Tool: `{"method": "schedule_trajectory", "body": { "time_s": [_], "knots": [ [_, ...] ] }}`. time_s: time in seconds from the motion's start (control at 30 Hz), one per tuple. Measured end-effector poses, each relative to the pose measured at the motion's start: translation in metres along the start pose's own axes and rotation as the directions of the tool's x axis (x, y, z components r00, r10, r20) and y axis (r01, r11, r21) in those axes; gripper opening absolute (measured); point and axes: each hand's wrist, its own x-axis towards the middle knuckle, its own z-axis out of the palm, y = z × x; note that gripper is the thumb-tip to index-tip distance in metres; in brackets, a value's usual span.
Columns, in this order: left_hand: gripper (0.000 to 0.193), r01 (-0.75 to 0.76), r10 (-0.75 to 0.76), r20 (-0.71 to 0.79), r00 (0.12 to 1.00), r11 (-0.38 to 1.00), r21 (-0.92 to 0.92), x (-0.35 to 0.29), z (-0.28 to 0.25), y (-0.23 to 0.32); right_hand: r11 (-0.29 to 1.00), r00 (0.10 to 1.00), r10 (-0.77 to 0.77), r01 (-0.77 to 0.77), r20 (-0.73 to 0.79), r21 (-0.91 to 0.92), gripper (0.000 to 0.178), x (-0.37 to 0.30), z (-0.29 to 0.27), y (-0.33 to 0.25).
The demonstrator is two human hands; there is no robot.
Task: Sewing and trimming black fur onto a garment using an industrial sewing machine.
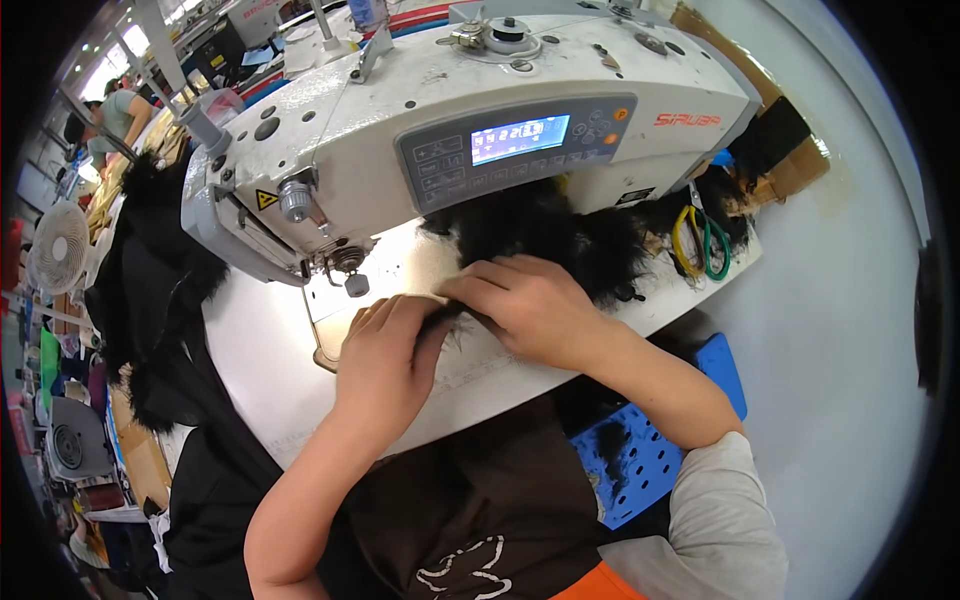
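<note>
Both my hands meet over the white bed of a sewing machine [330,130], in front of its lit needle area. My left hand [385,355] is closed, fingers bent, around a small piece of black fur [447,314]. My right hand [530,305] pinches the same fur from the other side, its thumb hidden beneath the fingers. The presser foot and needle [345,270] sit just beyond my left hand, apart from the fur. More black fur pieces [540,230] lie heaped under the machine arm, behind my right hand.
Scissors with yellow and green handles [703,243] lie at the table's right end. Black furry fabric [150,290] hangs over the left edge. Below the table is a blue perforated crate [640,450]. A white fan [62,245] and another person [125,112] are far left.
</note>
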Motion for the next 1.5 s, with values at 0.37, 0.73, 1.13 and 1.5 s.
{"method": "schedule_trajectory", "body": {
  "time_s": [0.37,0.73,1.13,1.5],
  "knots": [
    [0.006,0.461,-0.468,0.115,0.876,0.744,-0.484,-0.076,-0.092,-0.031,0.991,0.996,-0.069,0.06,-0.064,-0.124,0.036,0.017,-0.017,0.028],
    [0.018,-0.028,-0.416,-0.125,0.901,0.231,-0.973,-0.123,-0.111,-0.088,0.331,0.74,0.531,-0.629,0.412,0.704,0.018,0.016,0.013,-0.036],
    [0.013,0.406,-0.502,0.107,0.858,0.537,-0.739,-0.077,-0.086,-0.071,0.082,0.76,0.549,-0.462,0.346,0.883,0.029,0.034,0.052,-0.048],
    [0.026,0.485,-0.457,0.195,0.868,0.695,-0.53,-0.051,-0.078,-0.08,0.821,0.895,0.381,-0.443,0.233,0.36,0.019,0.061,0.041,-0.039]
  ]
}}
